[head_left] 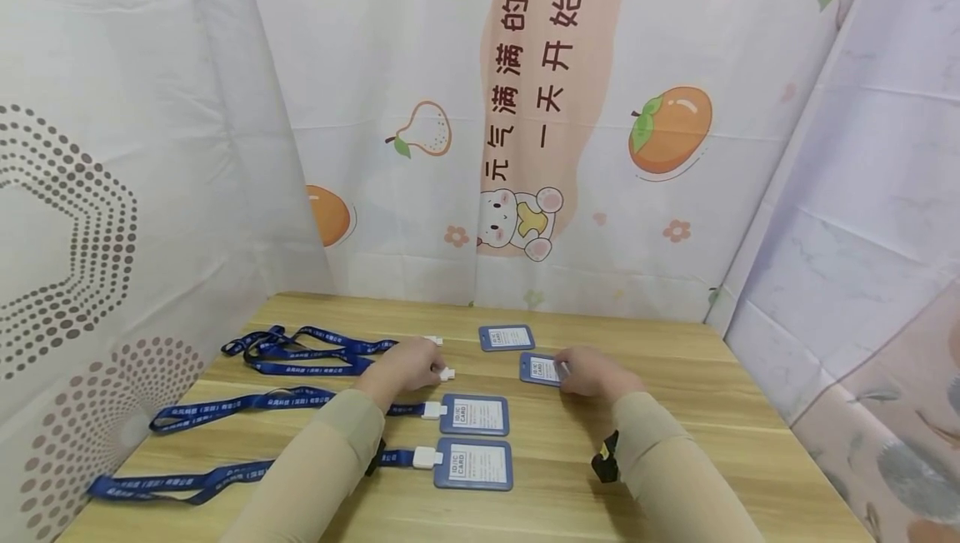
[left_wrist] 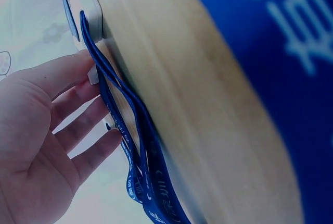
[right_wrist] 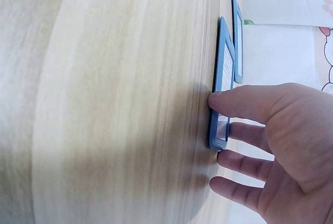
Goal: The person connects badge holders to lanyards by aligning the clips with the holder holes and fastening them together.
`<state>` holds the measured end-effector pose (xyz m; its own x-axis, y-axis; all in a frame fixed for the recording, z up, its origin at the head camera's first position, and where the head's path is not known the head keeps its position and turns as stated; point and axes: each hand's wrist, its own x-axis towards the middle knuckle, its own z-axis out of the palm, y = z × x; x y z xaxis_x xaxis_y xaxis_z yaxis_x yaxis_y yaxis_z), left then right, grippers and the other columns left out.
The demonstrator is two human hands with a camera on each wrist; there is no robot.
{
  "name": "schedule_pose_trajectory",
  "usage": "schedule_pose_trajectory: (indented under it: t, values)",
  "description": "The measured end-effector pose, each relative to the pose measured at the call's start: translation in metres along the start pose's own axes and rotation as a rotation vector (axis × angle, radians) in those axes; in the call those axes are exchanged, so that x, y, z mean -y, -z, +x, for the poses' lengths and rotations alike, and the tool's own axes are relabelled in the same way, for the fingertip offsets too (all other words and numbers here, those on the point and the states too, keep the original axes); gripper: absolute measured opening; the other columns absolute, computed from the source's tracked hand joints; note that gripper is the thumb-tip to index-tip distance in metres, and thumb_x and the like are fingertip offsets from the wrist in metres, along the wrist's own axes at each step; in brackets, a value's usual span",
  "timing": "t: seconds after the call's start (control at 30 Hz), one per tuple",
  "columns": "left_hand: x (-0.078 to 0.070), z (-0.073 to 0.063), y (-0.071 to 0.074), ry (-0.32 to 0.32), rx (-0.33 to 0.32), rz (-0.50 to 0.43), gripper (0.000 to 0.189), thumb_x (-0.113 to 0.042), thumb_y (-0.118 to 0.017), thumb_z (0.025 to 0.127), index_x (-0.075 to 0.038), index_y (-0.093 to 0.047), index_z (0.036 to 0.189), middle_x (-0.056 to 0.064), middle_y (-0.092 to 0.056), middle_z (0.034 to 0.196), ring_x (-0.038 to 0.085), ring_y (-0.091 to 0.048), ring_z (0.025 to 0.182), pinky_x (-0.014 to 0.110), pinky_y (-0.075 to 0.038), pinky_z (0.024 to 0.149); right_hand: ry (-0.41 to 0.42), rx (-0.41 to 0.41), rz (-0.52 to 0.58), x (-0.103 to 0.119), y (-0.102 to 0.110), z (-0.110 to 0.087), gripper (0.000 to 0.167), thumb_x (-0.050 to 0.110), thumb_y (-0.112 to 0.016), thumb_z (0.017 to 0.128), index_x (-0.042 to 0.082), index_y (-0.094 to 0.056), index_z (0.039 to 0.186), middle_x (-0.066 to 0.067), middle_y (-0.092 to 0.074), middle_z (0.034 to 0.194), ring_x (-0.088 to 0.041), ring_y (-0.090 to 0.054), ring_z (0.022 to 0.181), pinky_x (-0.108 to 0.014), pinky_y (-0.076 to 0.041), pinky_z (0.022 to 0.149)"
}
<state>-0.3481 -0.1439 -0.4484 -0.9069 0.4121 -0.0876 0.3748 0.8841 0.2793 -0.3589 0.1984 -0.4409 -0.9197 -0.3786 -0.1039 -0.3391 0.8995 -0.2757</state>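
Observation:
My left hand pinches the white clip of a blue lanyard between thumb and fingertips; the clip's tip pokes out to the right. In the left wrist view the printed strap trails past the spread lower fingers. To the right, my right hand grips a blue card holder by its right end. The right wrist view shows the thumb on one long edge of that holder and the index finger on the other, with the holder lying low over the wooden table.
Another card holder lies farther back, near a lanyard's white clip. Two card holders, one behind and one in front, lie joined to lanyards. More blue straps spread over the left side. A printed curtain hangs behind the table.

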Motion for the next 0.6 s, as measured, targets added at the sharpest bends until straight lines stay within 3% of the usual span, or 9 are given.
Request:
schedule_pose_trajectory:
  t: [0.6]
  values:
    - [0.0004, 0.0010, -0.0007, 0.011, 0.005, 0.000, 0.014, -0.021, -0.075, 0.094, -0.022, -0.074, 0.080, -0.005, -0.057, 0.069, 0.013, -0.051, 0.065, 0.032, -0.042, 0.066, 0.015, -0.005, -0.011, 0.0087, -0.0024, 0.0020, 0.043, 0.008, -0.076, 0.083, 0.002, -0.069, 0.125, -0.016, -0.066, 0.124, -0.027, -0.059, 0.107, -0.051, -0.046, 0.101]
